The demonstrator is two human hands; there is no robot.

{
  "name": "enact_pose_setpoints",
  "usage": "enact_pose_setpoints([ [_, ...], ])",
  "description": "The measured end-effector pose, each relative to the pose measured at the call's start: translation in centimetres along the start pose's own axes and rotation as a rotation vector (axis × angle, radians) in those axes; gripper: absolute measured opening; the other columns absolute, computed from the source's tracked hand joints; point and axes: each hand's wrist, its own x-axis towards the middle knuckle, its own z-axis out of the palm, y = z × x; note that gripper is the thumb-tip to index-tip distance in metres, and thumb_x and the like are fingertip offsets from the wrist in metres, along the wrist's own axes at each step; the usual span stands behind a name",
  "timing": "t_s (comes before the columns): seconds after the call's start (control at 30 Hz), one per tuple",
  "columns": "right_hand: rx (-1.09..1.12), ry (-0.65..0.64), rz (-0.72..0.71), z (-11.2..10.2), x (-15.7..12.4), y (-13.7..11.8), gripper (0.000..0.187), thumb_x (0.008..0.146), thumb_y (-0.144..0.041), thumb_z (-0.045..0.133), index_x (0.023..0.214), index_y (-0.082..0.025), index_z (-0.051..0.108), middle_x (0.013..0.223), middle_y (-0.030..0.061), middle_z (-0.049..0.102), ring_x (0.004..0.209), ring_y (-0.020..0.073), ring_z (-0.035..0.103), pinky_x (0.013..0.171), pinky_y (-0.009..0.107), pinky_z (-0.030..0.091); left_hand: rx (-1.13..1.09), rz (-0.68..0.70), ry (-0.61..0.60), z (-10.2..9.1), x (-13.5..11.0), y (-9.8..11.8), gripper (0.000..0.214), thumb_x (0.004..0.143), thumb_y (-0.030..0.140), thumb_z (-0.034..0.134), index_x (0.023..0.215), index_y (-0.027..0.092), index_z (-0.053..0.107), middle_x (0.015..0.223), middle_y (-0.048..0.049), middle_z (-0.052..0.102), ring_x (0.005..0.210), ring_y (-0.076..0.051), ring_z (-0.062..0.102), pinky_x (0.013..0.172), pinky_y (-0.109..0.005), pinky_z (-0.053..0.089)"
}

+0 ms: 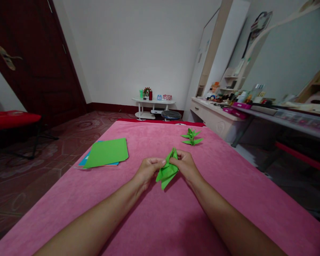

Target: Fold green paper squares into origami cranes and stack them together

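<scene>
- With the held piece as the centre of the dial and twelve pointing straight away from the person, the half-folded green paper [168, 173] sits above the pink cloth [69, 199], between both hands.
- The left hand [148, 170], at nine o'clock, pinches the paper's upper part, thumb in front; its other fingers are partly hidden.
- The right hand [187, 165], at three o'clock, grips the opposite edge, thumb pressed on the front beside a raised point that aims towards twelve.
- Done, by the look of it: two spiky green folded pieces [192, 141] lie close together at one o'clock, untouched by either hand. Whether they touch each other, I cannot tell.
- Under way: the held paper already has several layers and narrow flaps, two of them hanging towards six and seven, so this piece seems well past its first folds. It lacks the spread, slender points of the pair, so shaping probably remains.
- Unused so far: a stack of flat sheets [106, 153] lies between nine and ten o'clock, green uppermost, with blue showing beneath. How many sheets are there is hidden.
</scene>
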Motion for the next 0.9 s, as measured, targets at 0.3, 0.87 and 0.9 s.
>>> enact_pose_setpoints([
  [0.3, 0.000, 0.008, 0.012, 0.1, -0.2, -0.1, 0.005, 0.056, -0.018, 0.059, 0.054, -0.015, 0.056, 0.049, -0.0043, 0.049, 0.045, 0.0081, 0.041, 0.043, 0.019, 0.031, 0.056, 0.071, 0.043, 0.7, -0.4, 0.8, 0.029, 0.057, 0.036, 0.077, 0.064, 0.010, 0.067, 0.057, -0.0038, 0.063, 0.045, -0.010, 0.051, 0.047, -0.021, 0.035],
  [0.87, 0.033, -0.029, 0.002, 0.0, -0.2, 0.1, 0.011, 0.064, -0.024, 0.062, 0.060, -0.014, 0.060, 0.053, -0.0032, 0.053, 0.048, 0.0095, 0.045, 0.048, 0.022, 0.035, 0.083, 0.115, 0.001, 0.3, -0.3, 1.5, 0.033, 0.055, 0.038, 0.080, 0.070, 0.010, 0.073, 0.066, -0.0082, 0.069, 0.051, -0.013, 0.057, 0.053, -0.024, 0.041],
  [0.9, 0.033, -0.024, 0.004, -0.1, -0.2, 0.2, 0.011, 0.065, -0.024, 0.062, 0.060, -0.014, 0.060, 0.053, -0.0031, 0.053, 0.048, 0.0096, 0.045, 0.048, 0.022, 0.035, 0.081, 0.121, 0.009, 0.4, -0.3, 1.6, 0.033, 0.054, 0.039, 0.080, 0.070, 0.010, 0.073, 0.064, -0.0079, 0.069, 0.050, -0.013, 0.056, 0.052, -0.024, 0.041],
])
